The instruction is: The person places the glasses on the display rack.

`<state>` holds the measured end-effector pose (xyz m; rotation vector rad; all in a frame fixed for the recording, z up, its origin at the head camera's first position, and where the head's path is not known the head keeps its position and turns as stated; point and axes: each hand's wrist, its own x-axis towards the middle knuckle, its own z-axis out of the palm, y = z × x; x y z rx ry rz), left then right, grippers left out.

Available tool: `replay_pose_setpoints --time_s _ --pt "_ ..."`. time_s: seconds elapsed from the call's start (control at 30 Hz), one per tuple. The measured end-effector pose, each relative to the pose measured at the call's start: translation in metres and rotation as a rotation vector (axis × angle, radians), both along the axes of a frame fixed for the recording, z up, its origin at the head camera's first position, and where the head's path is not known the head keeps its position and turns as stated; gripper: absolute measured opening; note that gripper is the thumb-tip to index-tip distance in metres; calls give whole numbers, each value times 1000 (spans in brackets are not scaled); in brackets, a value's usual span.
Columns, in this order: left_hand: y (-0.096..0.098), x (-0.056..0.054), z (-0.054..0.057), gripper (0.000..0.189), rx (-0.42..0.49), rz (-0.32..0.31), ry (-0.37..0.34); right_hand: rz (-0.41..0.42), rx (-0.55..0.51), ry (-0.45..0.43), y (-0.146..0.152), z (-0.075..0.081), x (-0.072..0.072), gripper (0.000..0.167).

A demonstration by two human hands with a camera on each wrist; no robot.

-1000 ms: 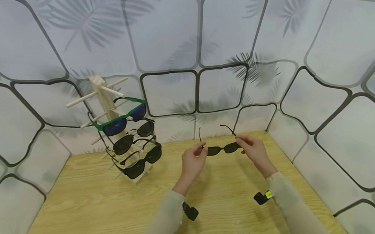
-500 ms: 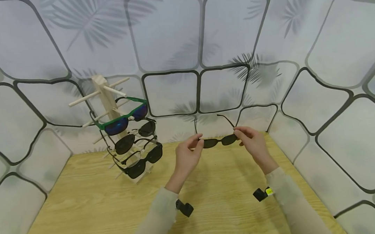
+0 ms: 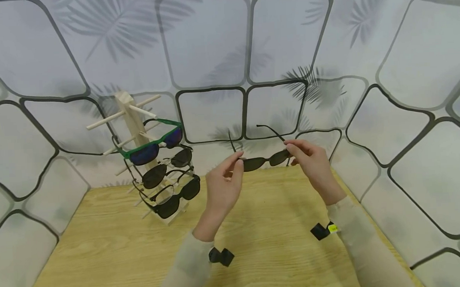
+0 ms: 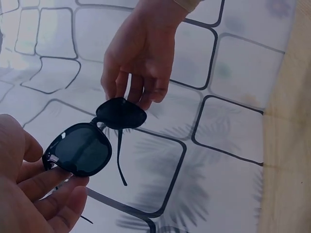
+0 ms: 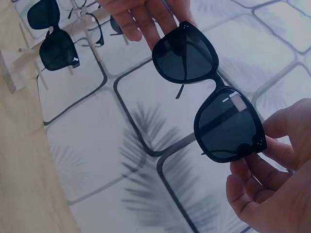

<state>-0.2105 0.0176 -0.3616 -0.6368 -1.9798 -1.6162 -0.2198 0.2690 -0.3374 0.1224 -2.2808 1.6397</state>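
Observation:
A pair of black sunglasses (image 3: pixel 254 164) is held up over the back of the table, arms unfolded and pointing away from me. My left hand (image 3: pixel 224 184) pinches its left end by the hinge, and my right hand (image 3: pixel 312 165) pinches the opposite end. Both dark lenses (image 5: pixel 228 124) show fully in the right wrist view, joined by a narrow bridge. In the left wrist view, the near fingers (image 4: pixel 46 187) lie along the frame's lower corner. The other hand (image 4: pixel 141 58) grips the far end there.
To the left stands a wooden eyewear rack (image 3: pixel 130 118) with pegs. Green-framed sunglasses (image 3: pixel 145 153) with blue lenses hang on it above several dark pairs. A patterned cloth wall (image 3: pixel 213 114) closes the back and sides of the wooden table (image 3: pixel 115 247).
Both hands have raised the sunglasses and carried them slightly left, towards the back wall. The arms of the sunglasses now reach higher against the wall. The rack's eyewear stays in place.

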Motion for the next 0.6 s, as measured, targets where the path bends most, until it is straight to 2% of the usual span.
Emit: replay_pose_setpoints --time_s 0.13,0.33,0.6 --pt "-4 3 10 29 24 24 39 12 3 11 -5 10 -1 39" --pt "-10 6 18 29 56 49 52 23 3 34 -13 21 -4 39" --pt "-19 10 31 31 96 46 58 50 -28 66 -26 35 -5 33"
